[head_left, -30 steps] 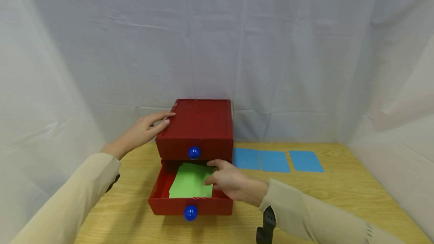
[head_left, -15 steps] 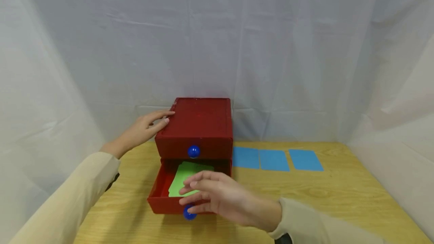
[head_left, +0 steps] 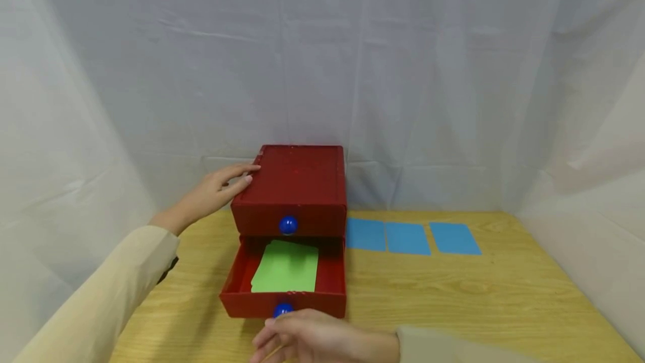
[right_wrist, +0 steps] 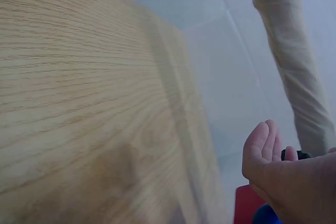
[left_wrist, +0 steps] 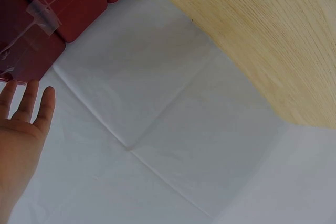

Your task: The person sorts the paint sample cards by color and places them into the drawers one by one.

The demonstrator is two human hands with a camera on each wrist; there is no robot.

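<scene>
A small red two-drawer chest stands on the wooden table. Its lower drawer is pulled out, and a green card lies flat inside it. The upper drawer, with a blue knob, is closed. My left hand rests with straight fingers on the chest's top left edge; the left wrist view shows those fingers beside the red side wall. My right hand hovers in front of the lower drawer's blue knob, fingers relaxed, holding nothing.
Three blue cards lie in a row on the table to the right of the chest. White cloth walls close in the back and both sides. Bare wood stretches along the front right.
My right hand has let go of the green card, left it in the drawer and drawn back toward me, down past the lower knob. The left hand has stayed put.
</scene>
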